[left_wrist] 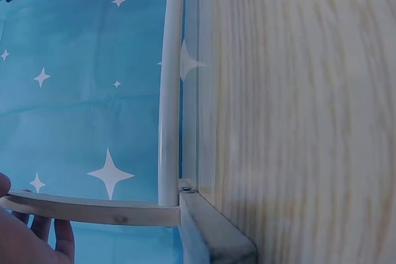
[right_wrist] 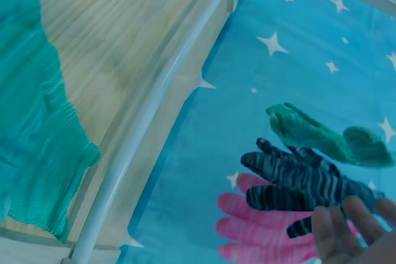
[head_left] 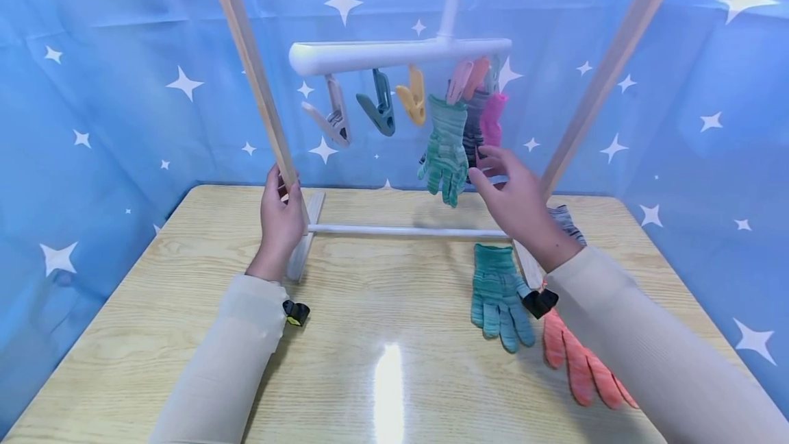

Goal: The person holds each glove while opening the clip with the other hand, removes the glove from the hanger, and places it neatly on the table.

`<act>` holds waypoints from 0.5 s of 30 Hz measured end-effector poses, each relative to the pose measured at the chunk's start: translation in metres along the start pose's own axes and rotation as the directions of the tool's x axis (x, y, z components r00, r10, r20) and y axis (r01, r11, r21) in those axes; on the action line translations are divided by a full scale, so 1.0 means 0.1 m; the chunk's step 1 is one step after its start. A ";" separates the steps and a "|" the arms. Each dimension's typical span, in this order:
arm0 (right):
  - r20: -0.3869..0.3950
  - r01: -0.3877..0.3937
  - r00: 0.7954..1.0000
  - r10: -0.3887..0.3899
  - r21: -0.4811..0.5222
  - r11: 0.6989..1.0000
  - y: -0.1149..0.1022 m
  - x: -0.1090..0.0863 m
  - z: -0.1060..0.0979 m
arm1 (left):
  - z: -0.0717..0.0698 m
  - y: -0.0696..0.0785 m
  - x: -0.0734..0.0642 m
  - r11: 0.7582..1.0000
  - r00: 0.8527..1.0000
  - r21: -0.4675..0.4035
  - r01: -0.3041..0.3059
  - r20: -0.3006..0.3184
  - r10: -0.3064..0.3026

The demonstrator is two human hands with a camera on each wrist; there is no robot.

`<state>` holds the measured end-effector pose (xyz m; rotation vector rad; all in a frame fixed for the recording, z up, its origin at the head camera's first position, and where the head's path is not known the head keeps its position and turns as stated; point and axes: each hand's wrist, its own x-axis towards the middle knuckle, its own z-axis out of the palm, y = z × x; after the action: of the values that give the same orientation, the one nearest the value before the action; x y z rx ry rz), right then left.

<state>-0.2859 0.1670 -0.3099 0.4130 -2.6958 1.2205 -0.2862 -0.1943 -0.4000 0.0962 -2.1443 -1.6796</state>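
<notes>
My left hand [head_left: 280, 225] grips the left wooden post [head_left: 249, 53] of a rack, low down near the table. Fingers apart, my right hand [head_left: 524, 204] is at the gloves hanging on the right, its fingertips right by a dark striped glove [right_wrist: 303, 174]. Beside that one hang a green glove [head_left: 445, 149] in front and a pink glove [head_left: 493, 118] behind. Pink [head_left: 458, 82], orange [head_left: 476, 77] and grey-green clothespins [head_left: 492, 74] hold them under a white hanger [head_left: 370, 57]. In the right wrist view, my fingers [right_wrist: 356, 221] overlap the dark glove's cuff end.
Grey [head_left: 335, 112], dark green [head_left: 382, 103] and yellow clothespins [head_left: 414, 96] hang along the hanger's left. A green glove [head_left: 499, 300], a coral glove [head_left: 579, 362] and a grey striped glove [head_left: 564, 221] lie on the table. A white crossbar [head_left: 407, 231] spans the rack's base.
</notes>
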 end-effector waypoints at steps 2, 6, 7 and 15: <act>-0.003 0.002 1.000 -0.002 -0.001 1.000 -0.02 0.03 0.02 | -0.01 0.00 -0.01 1.000 1.000 -0.003 -0.010 -0.009 0.010; -0.012 0.005 1.000 -0.005 0.008 1.000 -0.05 0.09 0.05 | 0.00 0.00 0.00 1.000 1.000 -0.012 -0.012 -0.010 0.012; -0.015 0.007 1.000 -0.007 0.010 1.000 -0.06 0.10 0.06 | 0.00 0.00 0.00 1.000 1.000 -0.016 -0.011 -0.008 0.011; -0.053 0.018 0.998 -0.016 0.031 0.999 -0.14 0.20 0.14 | 0.01 0.01 0.01 1.000 1.000 -0.023 0.011 -0.008 -0.011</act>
<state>-0.3013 0.1438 -0.3042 0.4015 -2.6268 1.2535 -0.2869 -0.1932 -0.3991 0.1084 -2.1219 -1.7069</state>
